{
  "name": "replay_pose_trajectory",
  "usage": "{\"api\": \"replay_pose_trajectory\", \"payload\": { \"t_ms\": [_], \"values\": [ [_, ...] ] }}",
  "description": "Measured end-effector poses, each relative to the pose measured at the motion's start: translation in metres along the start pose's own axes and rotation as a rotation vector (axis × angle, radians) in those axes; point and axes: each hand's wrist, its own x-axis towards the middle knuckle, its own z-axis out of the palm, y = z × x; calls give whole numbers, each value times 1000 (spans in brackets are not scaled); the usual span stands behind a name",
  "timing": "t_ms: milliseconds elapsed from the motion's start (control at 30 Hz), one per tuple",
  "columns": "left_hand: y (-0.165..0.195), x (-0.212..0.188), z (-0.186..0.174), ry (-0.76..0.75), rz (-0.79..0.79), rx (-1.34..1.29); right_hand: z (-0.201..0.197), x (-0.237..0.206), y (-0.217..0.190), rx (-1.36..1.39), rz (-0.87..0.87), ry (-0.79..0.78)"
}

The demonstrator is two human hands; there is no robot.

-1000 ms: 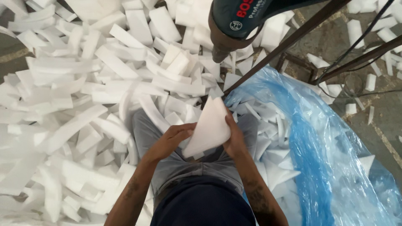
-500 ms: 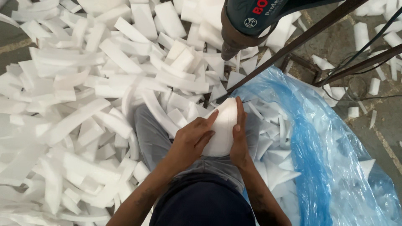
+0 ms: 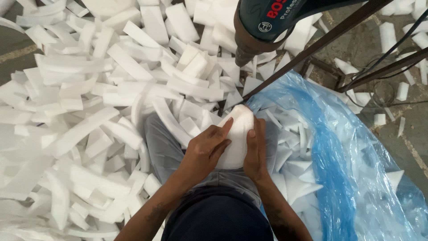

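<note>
Head view: white foam piece [image 3: 238, 134] over lap, squeezed btwn both hands. Left hand [image 3: 206, 149] wrapped tight on its left side, right hand [image 3: 256, 149] pressed flat on right. Drill [image 3: 261, 27] above. Blue plastic bag [image 3: 339, 151] to right w/ scraps. Foam scrap pile [image 3: 89, 98] to left.

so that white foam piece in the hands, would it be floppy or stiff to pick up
Probably soft: the foam piece looks curled between the left hand and right hand, so it likely bends easily. Probably light too, since fingertips alone hold it up. It looks unlikely to slip, its surface seeming matte.
</note>
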Motion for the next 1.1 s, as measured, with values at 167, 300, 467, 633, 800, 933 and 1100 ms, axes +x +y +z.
{"api": "replay_pose_trajectory", "payload": {
  "t_ms": [167, 300, 467, 633, 800, 933, 1100],
  "values": [
    [-10, 9, 3, 6, -35, 48, 5, 13, 12, 298, 181, 46],
    [-18, 22, 0, 40, -1, 49, 15, 36, 7, 417, 224, 68],
    [-30, 59, -13, -12, -72, 83, 28, 76, -11, 477, 204, 51],
    [-34, 94, -25, 4, -36, 94, 35, 116, -21, 507, 113, -6],
    [-32, 116, -31, 8, -83, 75, 34, 139, -24, 372, -204, -207],
    [-36, 110, -26, 44, 10, 101, 32, 139, -18, 352, -155, -148],
    [-50, 72, 0, 81, 254, 299, 19, 97, 9, -219, -403, -25]
  ]
}}
